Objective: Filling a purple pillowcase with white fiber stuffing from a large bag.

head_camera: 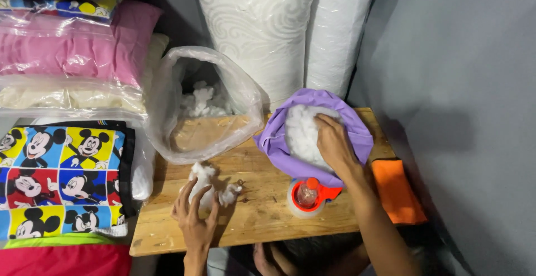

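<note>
Grey walls close in a corner where two tall white rolls of patterned padding stand upright. At left, plastic-wrapped pillows stack above a cartoon-print cushion cover. A bare wooden plank table carries a large clear plastic bag of white stuffing, a purple fabric cover packed with filling, an orange cloth and a roll of clear tape. The right hand presses open-palmed into the cover's filling. The left hand, fingers spread, grips a loose white tuft of stuffing on the table.
</note>
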